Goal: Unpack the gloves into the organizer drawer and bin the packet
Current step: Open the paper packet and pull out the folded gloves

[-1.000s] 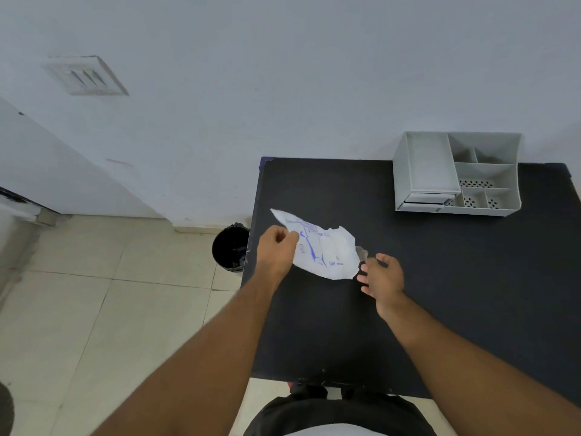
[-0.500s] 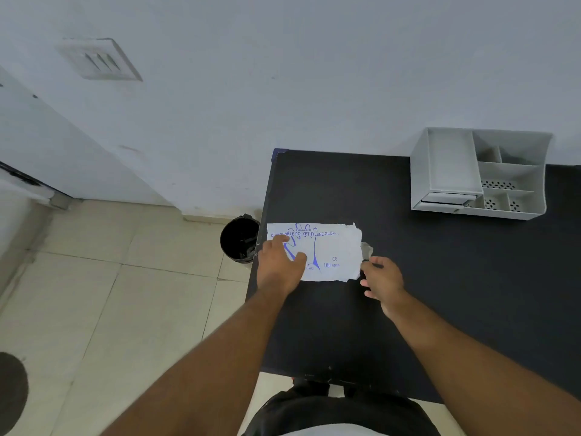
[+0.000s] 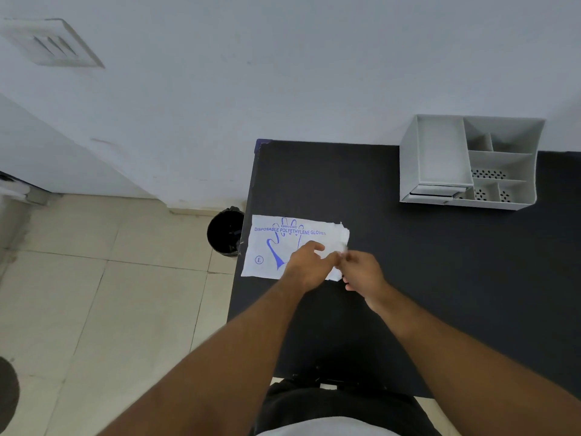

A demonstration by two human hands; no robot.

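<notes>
A white glove packet (image 3: 283, 247) with blue print lies flat on the black table (image 3: 408, 262), near its left edge. My left hand (image 3: 306, 265) rests on the packet's right half, fingers at its torn right end. My right hand (image 3: 361, 272) meets it there, pinching the packet's torn edge. No loose gloves show; the fingers hide the opening. The grey organizer (image 3: 468, 162) stands at the table's back right, its small drawer (image 3: 435, 191) at the lower front looking slightly out. A black bin (image 3: 224, 232) stands on the floor left of the table.
A white wall runs behind the table, with a vent (image 3: 53, 45) high on the left. Beige floor tiles (image 3: 110, 309) lie to the left. The bin sits tight against the table's left edge. A dark round object (image 3: 8, 391) shows at the lower left.
The packet went from held up and crumpled to lying flat on the table. My left hand slid right along it to the torn end, where both hands now meet.
</notes>
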